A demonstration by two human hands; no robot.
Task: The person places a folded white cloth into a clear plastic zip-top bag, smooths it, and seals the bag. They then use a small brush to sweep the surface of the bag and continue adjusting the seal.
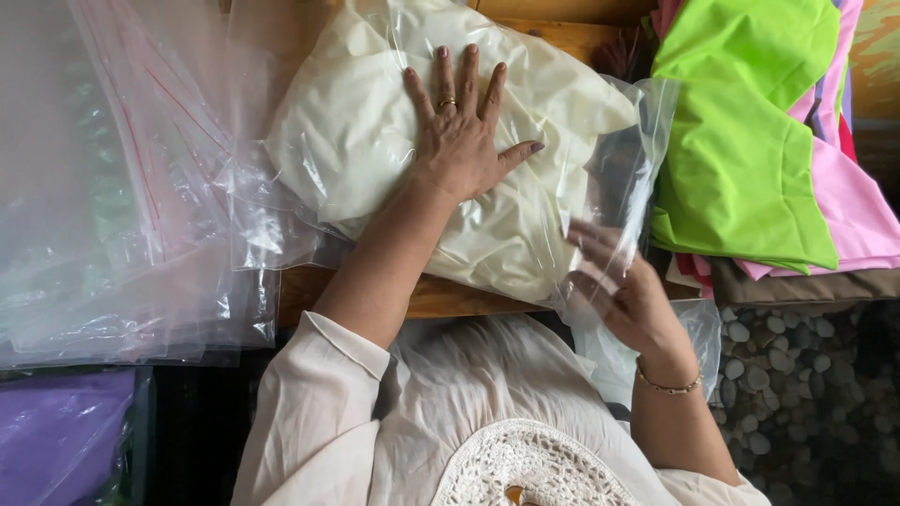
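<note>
A cream folded cloth [356, 131] lies inside a clear plastic bag [628, 159] on a wooden table [441, 298]. My left hand [461, 131] lies flat on top of the bagged cloth with fingers spread, pressing it down. My right hand [626, 290] is at the bag's open end near the table's front edge, partly behind the clear film, its fingers gripping the plastic.
A stack of empty clear bags with red seal strips [131, 187] lies at the left. Folded green cloth [741, 141] and pink cloth [853, 197] are piled at the right. A purple bagged item [56, 436] sits lower left. Pebbled floor [806, 394] shows lower right.
</note>
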